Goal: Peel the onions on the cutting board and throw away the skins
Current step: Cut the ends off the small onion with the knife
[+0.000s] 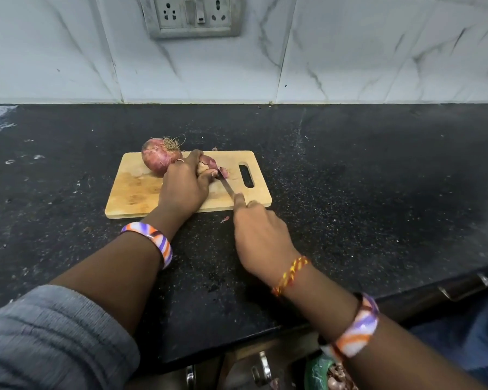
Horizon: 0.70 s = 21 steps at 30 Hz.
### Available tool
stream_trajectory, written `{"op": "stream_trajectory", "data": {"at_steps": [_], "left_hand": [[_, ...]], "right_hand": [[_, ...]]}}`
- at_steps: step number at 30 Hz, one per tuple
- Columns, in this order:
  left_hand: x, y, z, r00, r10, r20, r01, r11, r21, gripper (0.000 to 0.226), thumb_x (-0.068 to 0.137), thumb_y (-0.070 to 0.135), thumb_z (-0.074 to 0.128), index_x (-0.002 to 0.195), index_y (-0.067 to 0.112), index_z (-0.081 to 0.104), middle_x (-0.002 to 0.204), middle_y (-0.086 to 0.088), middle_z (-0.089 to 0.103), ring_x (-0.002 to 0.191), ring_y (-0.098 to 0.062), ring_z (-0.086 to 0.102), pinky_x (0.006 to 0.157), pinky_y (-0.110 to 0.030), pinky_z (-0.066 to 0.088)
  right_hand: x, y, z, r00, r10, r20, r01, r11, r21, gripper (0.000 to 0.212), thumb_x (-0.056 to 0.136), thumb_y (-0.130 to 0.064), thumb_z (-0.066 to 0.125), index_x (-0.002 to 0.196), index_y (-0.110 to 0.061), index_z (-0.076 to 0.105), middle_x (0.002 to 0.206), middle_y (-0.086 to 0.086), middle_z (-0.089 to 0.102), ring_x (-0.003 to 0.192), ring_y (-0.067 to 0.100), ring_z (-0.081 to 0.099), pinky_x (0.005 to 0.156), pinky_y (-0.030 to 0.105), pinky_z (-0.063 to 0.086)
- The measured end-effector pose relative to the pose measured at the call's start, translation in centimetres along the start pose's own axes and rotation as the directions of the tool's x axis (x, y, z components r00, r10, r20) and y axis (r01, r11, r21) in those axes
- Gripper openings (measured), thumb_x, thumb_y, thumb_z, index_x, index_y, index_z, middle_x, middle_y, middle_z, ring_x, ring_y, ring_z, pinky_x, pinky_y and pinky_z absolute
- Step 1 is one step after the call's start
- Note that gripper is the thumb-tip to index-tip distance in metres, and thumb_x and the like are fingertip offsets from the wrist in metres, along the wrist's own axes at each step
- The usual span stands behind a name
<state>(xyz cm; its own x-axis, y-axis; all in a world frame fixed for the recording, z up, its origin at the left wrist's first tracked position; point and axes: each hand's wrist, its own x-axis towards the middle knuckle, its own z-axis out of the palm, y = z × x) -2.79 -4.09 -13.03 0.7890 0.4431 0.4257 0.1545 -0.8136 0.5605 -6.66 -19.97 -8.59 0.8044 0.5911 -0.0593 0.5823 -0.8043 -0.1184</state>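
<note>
Bare countertop right of cutting board

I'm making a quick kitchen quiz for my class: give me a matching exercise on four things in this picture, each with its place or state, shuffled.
Things:
1. whole onion
2. left hand
3. right hand
4. wall socket

Places or states:
A. grips the knife
B. on the tiled wall above the counter
C. holds a partly peeled onion on the cutting board
D. unpeeled, roots up, at the board's far edge

Pairs: 1-D, 2-C, 3-A, 4-B
</note>
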Motion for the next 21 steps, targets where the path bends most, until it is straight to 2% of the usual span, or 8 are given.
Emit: {"op": "stream_trajectory", "data": {"at_steps": [4,9,11,15,17,21], "left_hand": [[-0.3,0.1,-0.2,1.0,0.011,-0.018,-0.012,0.998,-0.056,0.044,0.086,0.02,0.062,0.126,0.005,0.051,0.088,-0.021,0.065,0.081,-0.033,0.06,0.076,-0.039,0.05],[0.0,-0.1,-0.2,0.995,-0.088,-0.051,0.081,0.989,-0.125,0.049,0.086,0.026,0.063,0.127,0.003,0.05,0.102,-0.019,0.066,0.087,-0.029,0.061,0.08,-0.037,0.051],[-0.1,0.0,-0.2,0.994,-0.092,-0.051,0.084,0.987,-0.138,0.047,0.086,0.026,0.062,0.125,0.002,0.05,0.103,-0.019,0.065,0.09,-0.032,0.062,0.08,-0.036,0.05],[-0.2,0.1,-0.2,0.992,-0.102,-0.073,0.092,0.987,-0.133,0.044,0.086,0.024,0.063,0.122,0.002,0.05,0.099,-0.019,0.065,0.085,-0.03,0.061,0.074,-0.034,0.047],[-0.4,0.1,0.0,0.986,-0.127,-0.109,0.109,0.982,-0.153,0.046,0.084,0.025,0.065,0.121,0.002,0.05,0.097,-0.018,0.066,0.082,-0.029,0.061,0.072,-0.033,0.047],[-0.7,0.3,0.0,0.971,-0.185,-0.151,0.16,0.973,-0.167,0.05,0.08,0.033,0.068,0.116,0.002,0.053,0.098,-0.016,0.065,0.086,-0.028,0.061,0.071,-0.031,0.046]], "right_hand": [[2.4,-1.2,-1.0,0.999,-0.034,-0.009,0.034,0.999,0.008,0.052,0.093,-0.003,0.045,0.143,-0.002,0.028,0.129,0.016,0.046,0.115,0.032,0.051,0.086,0.038,0.045],[-0.8,0.2,0.1,1.0,-0.014,0.028,0.015,1.0,-0.009,0.066,0.094,-0.003,0.04,0.15,-0.007,0.007,0.128,0.016,0.047,0.114,0.032,0.052,0.086,0.039,0.045],[-1.0,0.1,0.1,1.0,0.003,0.026,-0.003,1.0,-0.024,0.067,0.093,-0.002,0.042,0.15,-0.006,0.006,0.129,0.016,0.046,0.114,0.032,0.052,0.086,0.039,0.045],[1.0,-0.9,-0.6,1.0,-0.018,-0.013,0.018,0.999,-0.029,0.056,0.092,-0.003,0.045,0.144,-0.002,0.023,0.127,0.015,0.048,0.114,0.031,0.053,0.084,0.037,0.045],[0.9,-1.0,-0.6,1.0,-0.029,0.004,0.029,0.999,-0.042,0.057,0.091,-0.003,0.048,0.143,-0.002,0.026,0.128,0.015,0.047,0.113,0.031,0.053,0.084,0.037,0.046],[-0.8,0.0,0.2,1.0,0.008,0.005,-0.008,0.998,-0.059,0.068,0.092,-0.002,0.045,0.149,-0.007,0.008,0.13,0.015,0.046,0.114,0.031,0.053,0.085,0.039,0.047]]}}
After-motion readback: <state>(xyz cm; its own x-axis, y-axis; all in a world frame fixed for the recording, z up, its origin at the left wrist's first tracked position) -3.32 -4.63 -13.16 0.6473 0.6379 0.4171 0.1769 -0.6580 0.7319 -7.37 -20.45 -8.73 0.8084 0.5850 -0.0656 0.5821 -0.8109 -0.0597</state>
